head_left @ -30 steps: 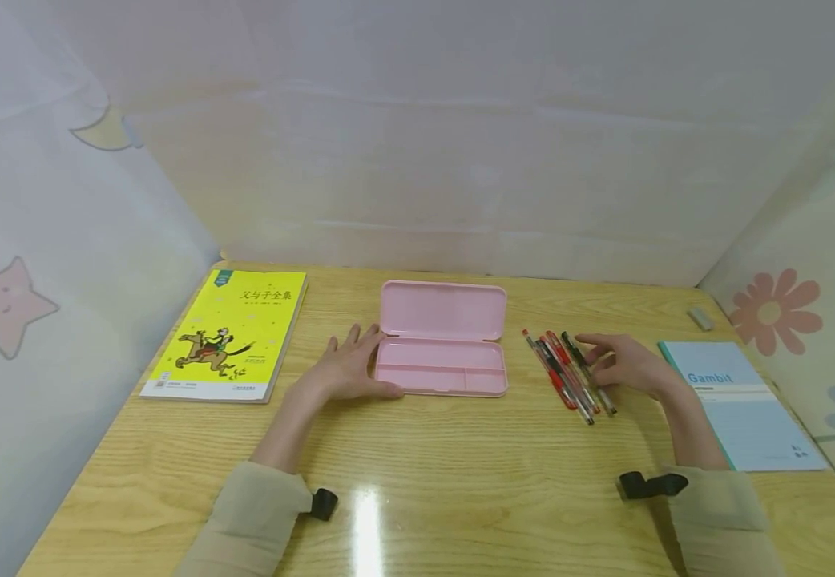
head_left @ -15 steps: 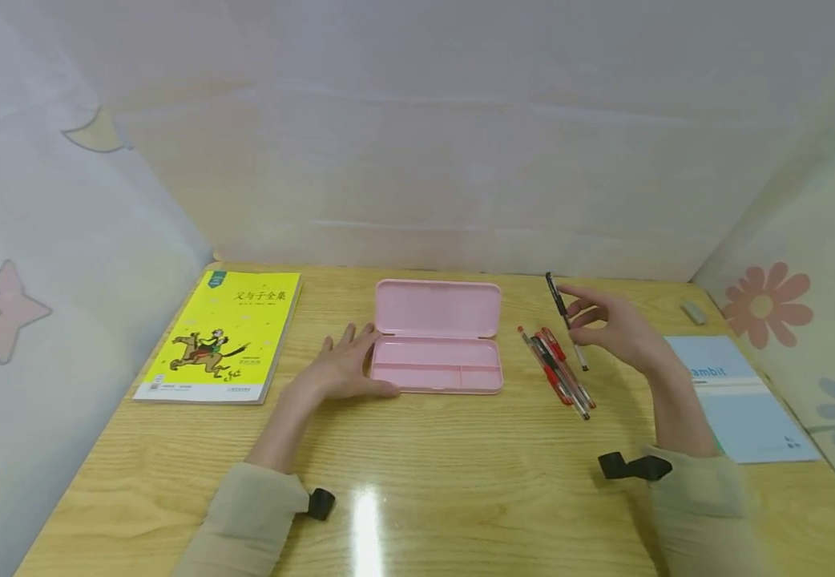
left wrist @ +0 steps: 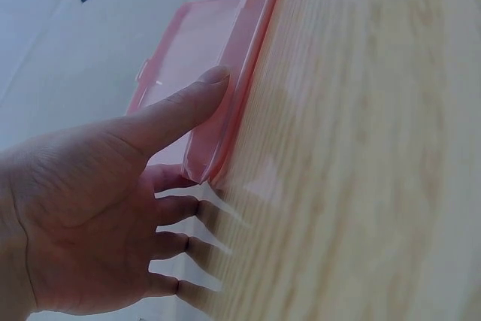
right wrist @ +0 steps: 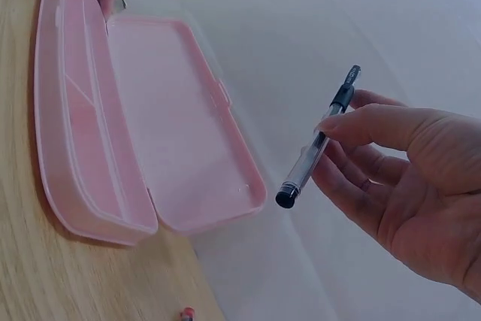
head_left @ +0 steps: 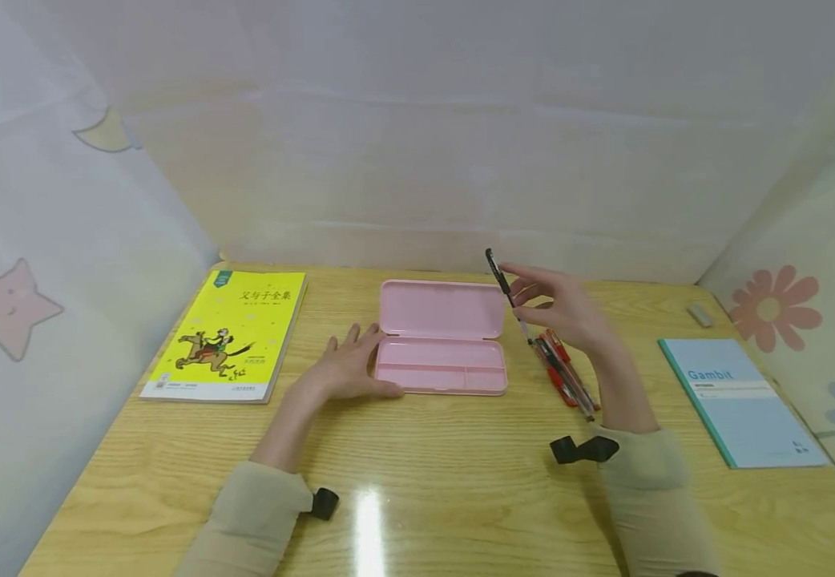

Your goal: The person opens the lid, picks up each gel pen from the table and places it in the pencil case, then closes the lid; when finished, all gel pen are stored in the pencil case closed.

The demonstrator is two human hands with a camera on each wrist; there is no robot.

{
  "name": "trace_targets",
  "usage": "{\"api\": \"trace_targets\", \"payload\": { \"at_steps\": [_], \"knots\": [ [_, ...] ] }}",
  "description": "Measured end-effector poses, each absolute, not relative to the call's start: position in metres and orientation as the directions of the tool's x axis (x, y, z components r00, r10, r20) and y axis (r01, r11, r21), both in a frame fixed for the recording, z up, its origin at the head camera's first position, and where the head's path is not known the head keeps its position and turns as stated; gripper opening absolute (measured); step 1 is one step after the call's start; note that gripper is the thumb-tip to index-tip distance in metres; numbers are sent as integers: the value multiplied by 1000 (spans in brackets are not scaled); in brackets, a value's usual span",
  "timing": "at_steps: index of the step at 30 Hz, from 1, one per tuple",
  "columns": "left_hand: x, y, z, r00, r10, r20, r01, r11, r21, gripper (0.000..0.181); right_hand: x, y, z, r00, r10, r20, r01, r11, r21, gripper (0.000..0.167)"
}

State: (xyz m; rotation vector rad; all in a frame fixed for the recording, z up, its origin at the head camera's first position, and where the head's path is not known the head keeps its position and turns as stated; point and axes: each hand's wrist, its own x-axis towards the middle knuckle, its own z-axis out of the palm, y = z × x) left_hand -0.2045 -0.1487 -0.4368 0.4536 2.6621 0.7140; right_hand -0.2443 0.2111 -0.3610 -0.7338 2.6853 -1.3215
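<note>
A pink pencil case lies with its lid back on the table; its tray has a long compartment and smaller front ones. My left hand rests at its left end, fingers spread and straight. In the left wrist view, the thumb lies against the front wall and the index finger touches the end. My right hand pinches a black gel pen between thumb and fingers, raised and tilted, just right of the case lid. Below that hand lie several red and black pens, partly covered by it.
A yellow book lies at the left of the wooden table. On the right are a pale blue notebook and a small eraser. Fabric walls stand behind and at both sides.
My right hand has picked the black gel pen from the pile, lifted it and carried it left toward the pencil case. The left hand has stayed at the case's left end.
</note>
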Motion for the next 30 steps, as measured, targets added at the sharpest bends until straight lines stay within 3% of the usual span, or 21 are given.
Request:
{"api": "trace_targets", "payload": {
  "at_steps": [10,24,30],
  "knots": [
    [-207,-148,-441,-890,390,-237,219,820,528,108,-251,172,-377,-812,-561,162,-464,452,-762,62],
    [-206,-148,-439,-888,386,-250,215,829,517,109,-257,155,-394,-718,-663,212,-566,379,-732,62],
    [-207,-149,-439,-891,378,-251,211,834,510,110,-258,149,-401,-719,-680,147,-559,438,-704,57]
  ]
}}
